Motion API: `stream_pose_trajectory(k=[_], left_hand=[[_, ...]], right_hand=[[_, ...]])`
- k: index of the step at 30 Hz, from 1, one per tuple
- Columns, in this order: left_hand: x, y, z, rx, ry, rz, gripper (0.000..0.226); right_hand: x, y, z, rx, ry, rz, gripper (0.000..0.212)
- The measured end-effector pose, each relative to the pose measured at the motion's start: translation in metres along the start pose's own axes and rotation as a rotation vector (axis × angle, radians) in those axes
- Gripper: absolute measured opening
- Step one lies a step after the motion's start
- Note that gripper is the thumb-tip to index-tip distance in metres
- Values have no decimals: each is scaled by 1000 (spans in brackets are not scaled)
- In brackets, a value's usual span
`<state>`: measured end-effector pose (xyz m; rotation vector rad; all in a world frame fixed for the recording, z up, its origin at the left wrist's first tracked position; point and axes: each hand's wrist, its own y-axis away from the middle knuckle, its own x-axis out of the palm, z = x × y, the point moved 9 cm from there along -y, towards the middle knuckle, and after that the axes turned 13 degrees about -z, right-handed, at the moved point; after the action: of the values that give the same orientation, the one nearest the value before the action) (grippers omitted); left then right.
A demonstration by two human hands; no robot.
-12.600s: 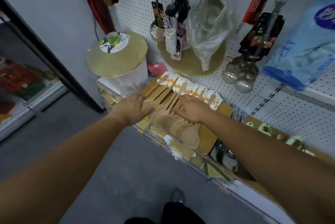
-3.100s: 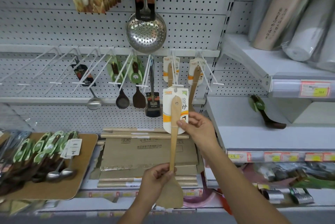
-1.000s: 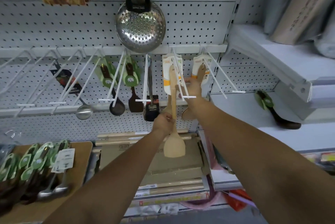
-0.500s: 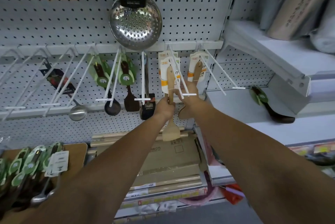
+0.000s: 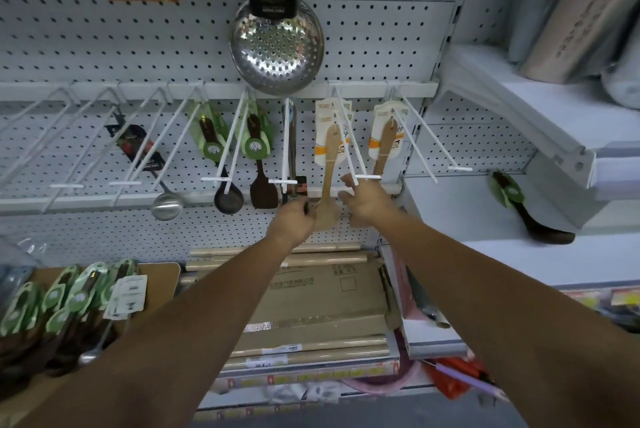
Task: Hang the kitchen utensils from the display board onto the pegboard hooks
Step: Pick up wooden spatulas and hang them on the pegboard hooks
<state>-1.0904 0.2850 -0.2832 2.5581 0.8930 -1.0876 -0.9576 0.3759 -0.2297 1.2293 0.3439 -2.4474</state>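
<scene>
The left grip (image 5: 294, 219) is curled round the blade end of a wooden spatula (image 5: 327, 168), which hangs by its orange-and-white card from a white hook (image 5: 367, 177) on the pegboard (image 5: 381, 29). The right grip (image 5: 367, 202) is loose and holds nothing, its fingers spread just under that hook's tip. A second wooden spatula (image 5: 383, 150) hangs on the next hook to the right, a steel skimmer (image 5: 277, 46) above, and the display board (image 5: 159, 275) lies low on the left.
</scene>
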Motion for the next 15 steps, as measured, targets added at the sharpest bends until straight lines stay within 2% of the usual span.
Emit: stream_pose_trajectory(k=[3,7,11,15], left_hand=[[-46,23,32,93,-340,-57,41],[-117,66,84,23,-674,-130,66],[-174,128,139,-123,-725,-149,78],[-235,199,196,-354,-698,-168,74]], right_hand=[[9,13,2,-193,285,104,47],[42,32,28,-414,459,199,57],[89,64,88,-662,490,234,72],[135,119,164,-864,450,295,72]])
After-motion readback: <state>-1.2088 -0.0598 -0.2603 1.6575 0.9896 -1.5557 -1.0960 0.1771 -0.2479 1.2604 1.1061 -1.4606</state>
